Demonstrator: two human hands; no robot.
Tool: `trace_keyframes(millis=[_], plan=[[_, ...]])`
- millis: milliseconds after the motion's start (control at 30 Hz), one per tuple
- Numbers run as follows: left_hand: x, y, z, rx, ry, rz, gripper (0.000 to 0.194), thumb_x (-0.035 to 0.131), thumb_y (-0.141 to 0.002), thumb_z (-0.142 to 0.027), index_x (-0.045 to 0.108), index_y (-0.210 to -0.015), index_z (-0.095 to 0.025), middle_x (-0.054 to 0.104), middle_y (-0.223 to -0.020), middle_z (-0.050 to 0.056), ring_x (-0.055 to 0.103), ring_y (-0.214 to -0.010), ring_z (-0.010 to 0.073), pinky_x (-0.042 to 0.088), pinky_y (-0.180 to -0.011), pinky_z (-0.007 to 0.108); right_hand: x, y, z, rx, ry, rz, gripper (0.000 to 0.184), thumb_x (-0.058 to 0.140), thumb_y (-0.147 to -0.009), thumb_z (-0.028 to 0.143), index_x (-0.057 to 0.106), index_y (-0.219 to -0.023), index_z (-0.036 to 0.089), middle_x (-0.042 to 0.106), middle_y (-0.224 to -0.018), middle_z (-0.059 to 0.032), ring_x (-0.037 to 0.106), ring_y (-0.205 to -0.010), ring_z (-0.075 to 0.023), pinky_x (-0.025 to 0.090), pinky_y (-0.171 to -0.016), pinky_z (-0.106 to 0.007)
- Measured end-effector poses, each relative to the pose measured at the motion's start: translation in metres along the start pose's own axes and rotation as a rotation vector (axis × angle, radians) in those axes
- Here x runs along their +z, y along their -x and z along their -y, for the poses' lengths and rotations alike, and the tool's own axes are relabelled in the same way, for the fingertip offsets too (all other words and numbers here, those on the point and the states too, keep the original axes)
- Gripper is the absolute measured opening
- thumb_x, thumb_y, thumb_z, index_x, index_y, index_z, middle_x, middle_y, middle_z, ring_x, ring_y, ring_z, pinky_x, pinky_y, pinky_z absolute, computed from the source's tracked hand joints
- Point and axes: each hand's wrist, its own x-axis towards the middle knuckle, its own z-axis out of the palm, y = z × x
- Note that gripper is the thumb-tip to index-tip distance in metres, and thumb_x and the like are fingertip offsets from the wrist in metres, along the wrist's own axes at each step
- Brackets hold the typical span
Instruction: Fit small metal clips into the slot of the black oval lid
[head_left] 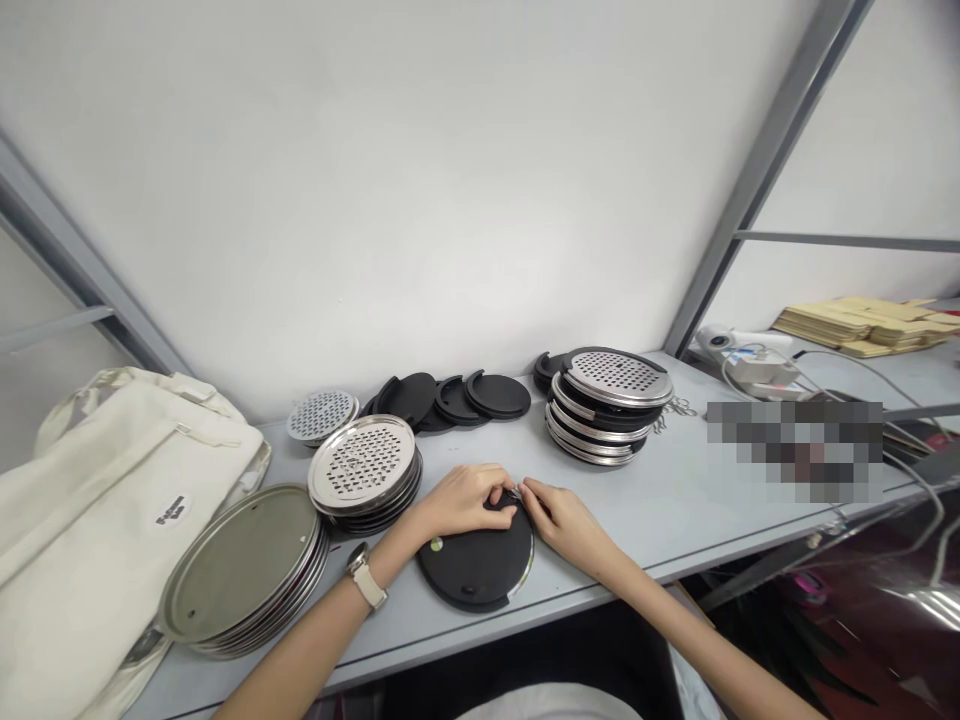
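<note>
A round black disc (pixel 480 565) lies on the table in front of me, a green-and-white sticker at its left and a silver rim showing on its right. Over its far edge, my left hand (pixel 471 500) is closed in a pinch on a small metal piece (pixel 515 492), too small to make out fully. My right hand (pixel 561 522) pinches at the same spot from the right, fingertips almost touching the left ones. Left of the hands stands a stack of round metal graters (pixel 364 465).
Olive-green round plates (pixel 240 565) are stacked at the left, beside a cream bag (pixel 112 520). Loose black discs (pixel 499 396) and a smaller grater (pixel 322 415) lie by the wall. Behind my right hand are stacked graters with black covers (pixel 611 378) and metal clips (pixel 681 405).
</note>
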Motion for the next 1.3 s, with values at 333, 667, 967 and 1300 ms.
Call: trace_keyframes(millis=[333, 667, 967, 1300], plan=[[0.0, 0.0, -0.001, -0.005, 0.013, -0.001, 0.01, 0.061, -0.076, -0.025, 0.056, -0.081, -0.018, 0.05, -0.071, -0.005, 0.044, -0.061, 0.0086, 0.032, -0.058, 0.021, 0.0, -0.001, -0.002, 0.01, -0.043, -0.013, 0.032, 0.03, -0.096, 0.03, 0.054, -0.078, 0.02, 0.06, -0.065, -0.0014, 0.055, -0.058, -0.0156, 0.034, -0.057, -0.025], [0.001, 0.0, 0.001, 0.015, -0.029, 0.002, 0.013, 0.059, -0.076, -0.025, 0.054, -0.088, -0.02, 0.049, -0.072, -0.006, 0.043, -0.061, 0.0087, 0.031, -0.058, 0.021, -0.007, 0.002, 0.006, -0.057, -0.046, 0.03, 0.028, 0.033, -0.095, 0.027, 0.053, -0.076, 0.02, 0.059, -0.065, -0.0005, 0.054, -0.058, -0.0146, 0.034, -0.057, -0.023], [-0.001, 0.001, -0.001, 0.03, -0.023, -0.005, 0.016, 0.06, -0.076, -0.022, 0.055, -0.09, -0.02, 0.05, -0.074, -0.005, 0.045, -0.063, 0.0093, 0.033, -0.06, 0.02, -0.01, 0.001, 0.007, -0.065, -0.101, 0.035, 0.027, 0.036, -0.093, 0.027, 0.057, -0.077, 0.02, 0.057, -0.063, 0.0013, 0.049, -0.055, -0.0127, 0.033, -0.054, -0.022], [0.0, 0.001, 0.0, 0.035, -0.027, -0.013, 0.015, 0.06, -0.075, -0.02, 0.06, -0.09, -0.02, 0.053, -0.076, -0.004, 0.047, -0.064, 0.0095, 0.034, -0.06, 0.02, -0.008, 0.002, 0.007, -0.076, -0.08, 0.036, 0.024, 0.037, -0.092, 0.025, 0.053, -0.076, 0.02, 0.057, -0.065, 0.0006, 0.049, -0.057, -0.0134, 0.032, -0.056, -0.023]])
